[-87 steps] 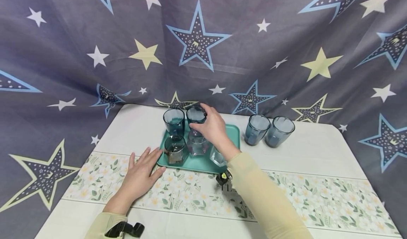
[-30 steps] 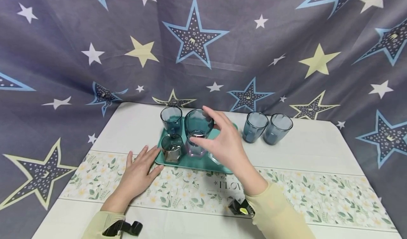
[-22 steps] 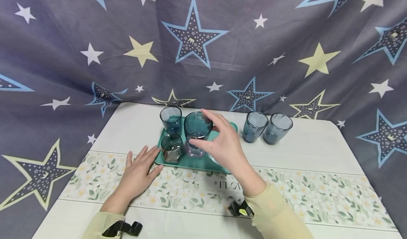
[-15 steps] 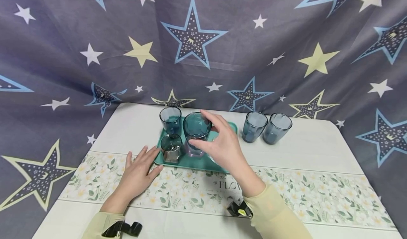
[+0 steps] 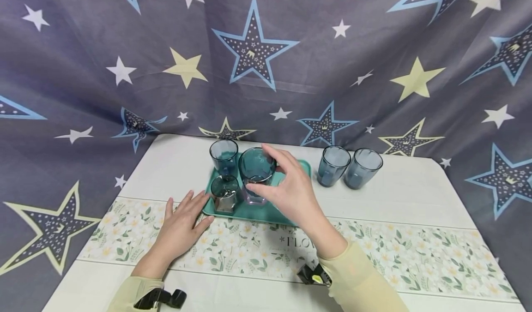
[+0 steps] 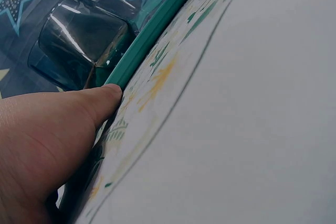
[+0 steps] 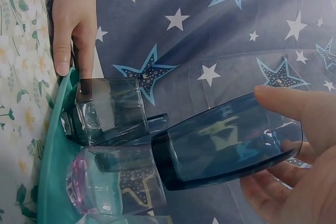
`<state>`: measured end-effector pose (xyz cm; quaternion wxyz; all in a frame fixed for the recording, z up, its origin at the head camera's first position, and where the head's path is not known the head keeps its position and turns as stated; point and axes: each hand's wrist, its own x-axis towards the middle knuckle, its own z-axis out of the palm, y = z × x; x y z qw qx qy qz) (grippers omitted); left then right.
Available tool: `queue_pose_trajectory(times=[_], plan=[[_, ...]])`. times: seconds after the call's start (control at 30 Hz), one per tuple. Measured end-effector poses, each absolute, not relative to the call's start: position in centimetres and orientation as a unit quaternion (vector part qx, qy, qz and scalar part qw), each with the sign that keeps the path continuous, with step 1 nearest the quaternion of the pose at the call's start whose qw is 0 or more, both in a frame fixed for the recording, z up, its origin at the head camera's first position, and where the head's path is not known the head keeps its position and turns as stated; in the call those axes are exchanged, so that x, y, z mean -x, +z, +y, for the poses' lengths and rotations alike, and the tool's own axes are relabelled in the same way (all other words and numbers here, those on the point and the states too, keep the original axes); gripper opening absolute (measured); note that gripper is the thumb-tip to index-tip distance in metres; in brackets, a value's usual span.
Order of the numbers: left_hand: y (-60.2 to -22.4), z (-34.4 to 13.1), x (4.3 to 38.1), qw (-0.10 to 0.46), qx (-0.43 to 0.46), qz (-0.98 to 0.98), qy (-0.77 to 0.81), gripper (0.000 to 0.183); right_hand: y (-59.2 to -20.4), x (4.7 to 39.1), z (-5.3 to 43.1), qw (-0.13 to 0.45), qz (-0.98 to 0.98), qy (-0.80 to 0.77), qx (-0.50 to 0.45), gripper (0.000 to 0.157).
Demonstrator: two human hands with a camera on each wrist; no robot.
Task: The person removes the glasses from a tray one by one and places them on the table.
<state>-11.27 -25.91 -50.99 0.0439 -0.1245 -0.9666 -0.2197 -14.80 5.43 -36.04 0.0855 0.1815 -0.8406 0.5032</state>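
My right hand holds a blue glass tumbler near its rim, thumb on one side and fingers on the other. In the right wrist view the tumbler's thick base is right at the rim of a clear, pink-tinted glass. That glass stands on a green tray. A smoky grey glass is at the tray's front left, with another blue tumbler behind it. My left hand lies with fingers extended at the tray's left edge, its thumb touching the corner. My right hand mostly hides another clear glass.
Two more blue tumblers stand side by side on the table, right of the tray. A floral strip crosses the white tabletop. Behind the table hangs a grey star-print cloth.
My right hand has brought the blue tumbler from the tray's back toward me, over the pink-tinted glass, then lowered it slightly. My left hand has stayed at the tray's edge.
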Motion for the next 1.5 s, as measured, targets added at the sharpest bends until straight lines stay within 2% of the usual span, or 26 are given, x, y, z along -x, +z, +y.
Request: queue_pose_trajectory(times=[0.5, 0.73, 1.27, 1.5], plan=[[-51.0, -25.9, 11.3, 0.043, 0.125, -0.966, -0.224, 0.068, -33.8, 13.7, 8.3, 0.114, -0.850, 0.486, -0.171, 0.095], [-50.9, -25.9, 11.3, 0.042, 0.126, -0.966, -0.223, 0.068, -33.0, 12.9, 11.6, 0.096, -0.851, 0.496, -0.146, 0.096], [-50.9, -25.8, 11.4, 0.042, 0.124, -0.966, -0.222, 0.068, -32.2, 11.3, 20.0, 0.139, -0.870, 0.464, -0.095, 0.093], [-50.8, -25.8, 11.3, 0.045, 0.124, -0.966, -0.223, 0.068, -32.4, 10.7, 23.1, 0.127, -0.885, 0.446, -0.050, 0.095]])
